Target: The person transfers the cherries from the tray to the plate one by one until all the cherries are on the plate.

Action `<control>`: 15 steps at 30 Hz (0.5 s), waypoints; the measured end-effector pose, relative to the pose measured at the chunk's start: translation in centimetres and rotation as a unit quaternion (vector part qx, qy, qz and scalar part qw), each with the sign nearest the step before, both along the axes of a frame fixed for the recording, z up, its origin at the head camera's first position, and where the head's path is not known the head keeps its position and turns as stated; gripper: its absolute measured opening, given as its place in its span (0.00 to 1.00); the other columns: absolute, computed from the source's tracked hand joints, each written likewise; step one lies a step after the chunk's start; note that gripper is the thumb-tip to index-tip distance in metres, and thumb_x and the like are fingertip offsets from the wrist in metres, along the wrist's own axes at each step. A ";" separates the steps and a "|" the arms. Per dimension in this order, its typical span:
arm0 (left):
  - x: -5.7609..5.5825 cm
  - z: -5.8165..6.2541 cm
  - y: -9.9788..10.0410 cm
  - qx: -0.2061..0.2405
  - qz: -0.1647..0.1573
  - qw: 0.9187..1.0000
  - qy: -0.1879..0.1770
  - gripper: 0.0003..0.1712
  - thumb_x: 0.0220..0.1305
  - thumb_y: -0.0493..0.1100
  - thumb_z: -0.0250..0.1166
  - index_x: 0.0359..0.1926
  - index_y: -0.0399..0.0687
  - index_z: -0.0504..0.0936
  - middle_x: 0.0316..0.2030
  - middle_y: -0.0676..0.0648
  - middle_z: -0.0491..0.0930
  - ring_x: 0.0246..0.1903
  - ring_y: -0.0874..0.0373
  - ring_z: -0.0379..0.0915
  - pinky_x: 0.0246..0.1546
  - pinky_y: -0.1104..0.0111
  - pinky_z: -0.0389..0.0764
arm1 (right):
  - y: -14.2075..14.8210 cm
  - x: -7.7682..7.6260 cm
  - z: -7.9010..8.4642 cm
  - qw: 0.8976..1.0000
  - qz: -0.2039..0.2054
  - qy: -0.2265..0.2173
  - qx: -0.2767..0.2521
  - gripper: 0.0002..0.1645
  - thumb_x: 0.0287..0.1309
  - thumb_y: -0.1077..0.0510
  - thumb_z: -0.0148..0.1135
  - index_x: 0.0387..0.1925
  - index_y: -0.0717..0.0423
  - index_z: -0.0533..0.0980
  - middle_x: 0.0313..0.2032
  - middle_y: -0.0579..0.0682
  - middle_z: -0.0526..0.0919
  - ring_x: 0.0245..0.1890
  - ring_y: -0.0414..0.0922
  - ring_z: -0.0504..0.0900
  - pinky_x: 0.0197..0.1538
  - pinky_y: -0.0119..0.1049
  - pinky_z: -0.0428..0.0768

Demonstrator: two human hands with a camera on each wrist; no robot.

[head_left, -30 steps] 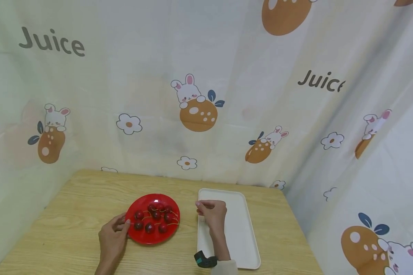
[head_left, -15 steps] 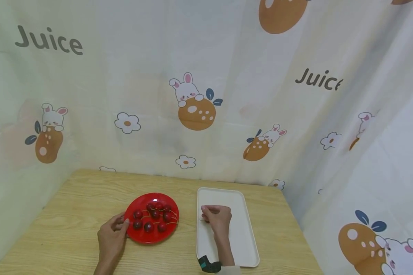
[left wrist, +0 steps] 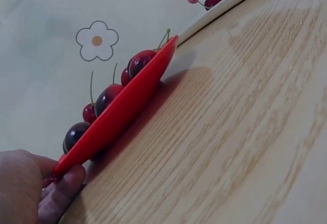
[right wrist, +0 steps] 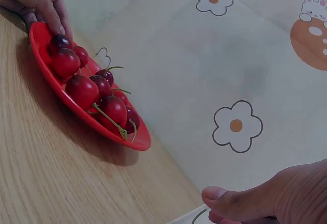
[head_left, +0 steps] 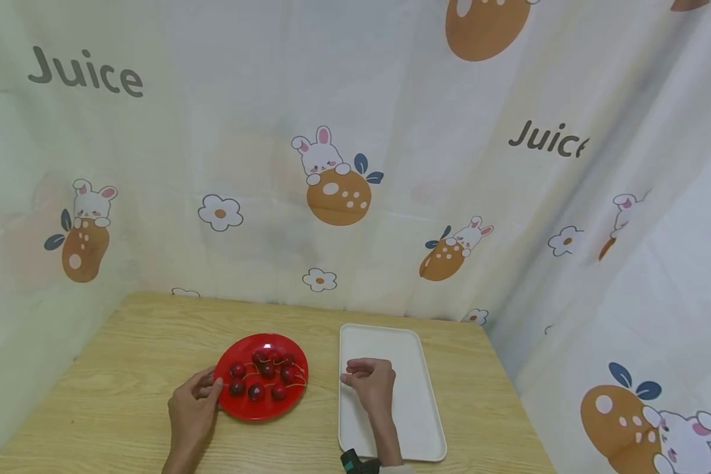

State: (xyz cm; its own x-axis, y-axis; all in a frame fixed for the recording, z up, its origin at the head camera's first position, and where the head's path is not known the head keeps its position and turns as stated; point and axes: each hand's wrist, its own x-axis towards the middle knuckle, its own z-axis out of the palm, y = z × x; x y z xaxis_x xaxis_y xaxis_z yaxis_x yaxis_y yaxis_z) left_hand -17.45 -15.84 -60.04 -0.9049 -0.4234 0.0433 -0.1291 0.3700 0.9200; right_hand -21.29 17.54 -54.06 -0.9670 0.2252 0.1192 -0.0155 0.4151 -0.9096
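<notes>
My left hand (head_left: 191, 405) grips the left rim of a red plate (head_left: 243, 413), thumb on top and fingers underneath. Several dark red cherries (right wrist: 82, 91) with green stems lie on the plate. Over the left part of a white tray (head_left: 411, 421) is my right hand (head_left: 373, 388), its thumb and fingers apart in the head view. One cherry (left wrist: 213, 1) sits at the tray in the left wrist view, just below the right fingertips, its stem pointing toward them. In the head view the hand hides this cherry. A piece of stem (right wrist: 200, 216) shows beside the right thumb.
Plate and tray stand side by side on a light wooden table (head_left: 308, 441), with a strip of wood between them. A printed curtain (head_left: 261, 257) hangs behind the table and along its sides. A black strap (head_left: 358, 463) is on the right wrist.
My right hand moved right over the tray with a cherry, then its fingers parted and the thumb shifted left. The left hand and plate stayed in place.
</notes>
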 end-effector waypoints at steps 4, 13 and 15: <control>-0.2 -0.2 -0.2 0.006 0.002 1.000 0.009 0.21 0.76 0.38 0.69 0.66 0.34 0.84 0.51 0.31 0.89 0.33 0.70 0.82 0.29 0.78 0.80 | -0.3 -0.1 -0.4 1.000 -0.005 -0.007 0.018 0.14 0.43 0.73 0.85 0.35 0.65 0.91 0.32 0.58 0.94 0.28 0.42 0.87 0.34 0.26 0.82; -0.3 -0.1 -0.4 0.010 -0.003 1.000 0.017 0.21 0.76 0.37 0.69 0.65 0.34 0.84 0.50 0.31 0.90 0.32 0.73 0.80 0.28 0.77 0.81 | -0.9 -0.2 -0.8 0.999 -0.010 0.006 0.050 0.11 0.43 0.73 0.84 0.31 0.63 0.91 0.27 0.56 0.92 0.25 0.41 0.86 0.32 0.27 0.81; -0.3 -0.1 -0.4 0.009 -0.002 1.000 0.016 0.21 0.76 0.37 0.69 0.65 0.34 0.85 0.50 0.32 0.90 0.32 0.73 0.80 0.29 0.77 0.81 | -0.9 -0.3 -0.8 0.998 -0.010 0.014 0.053 0.10 0.44 0.73 0.84 0.30 0.63 0.91 0.26 0.55 0.92 0.24 0.40 0.86 0.32 0.27 0.81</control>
